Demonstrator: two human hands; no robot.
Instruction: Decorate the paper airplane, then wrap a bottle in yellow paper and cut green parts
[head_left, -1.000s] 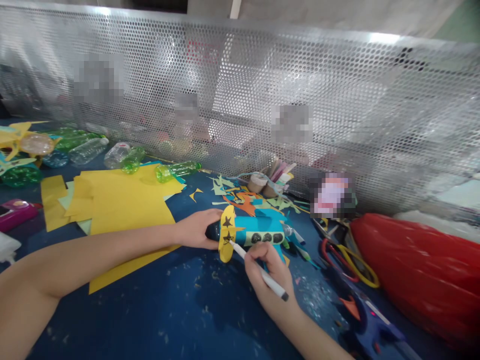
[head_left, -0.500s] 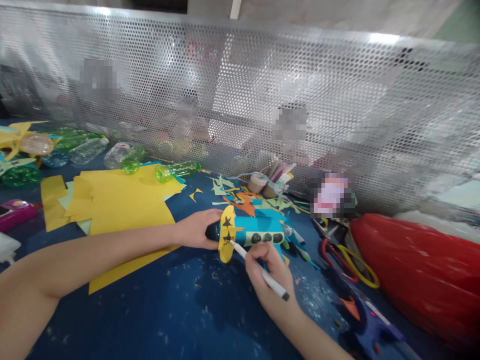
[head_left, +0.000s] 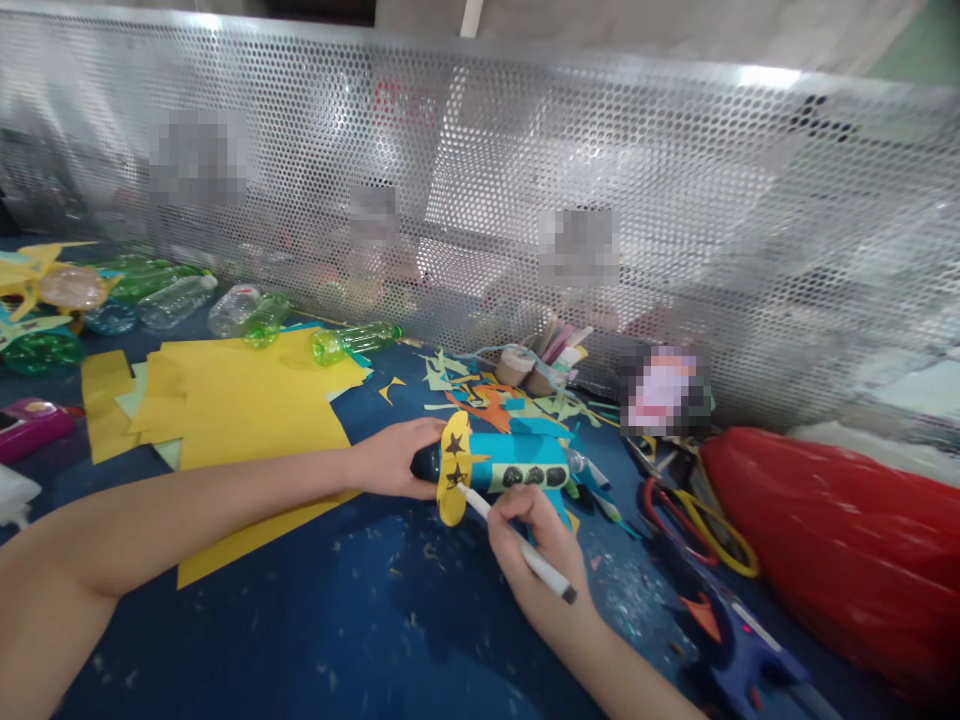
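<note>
In front of me lies a plastic bottle wrapped in blue paper (head_left: 491, 447), with a pale strip carrying black ovals (head_left: 534, 477) along its side. A yellow paper piece (head_left: 452, 505) with black stars stands across its left end. My left hand (head_left: 401, 458) is closed around that end, behind the yellow piece; some fingertips are hidden. In a pinch grip, my right hand (head_left: 536, 545) holds a white marker (head_left: 480, 503), its tip touching the lower star.
Yellow paper sheets (head_left: 247, 400) lie left, with plastic bottles (head_left: 356, 343) behind. Paper scraps (head_left: 487, 400) and cups of pens (head_left: 551, 365) stand beyond the bottle. On the right are scissors (head_left: 716, 535), a blue glue gun (head_left: 757, 650) and a red bag (head_left: 832, 550). A perforated metal screen (head_left: 480, 180) closes the back.
The right hand and marker have shifted very slightly, and the lower star looks a little darker. My left hand and the bottle stay in place.
</note>
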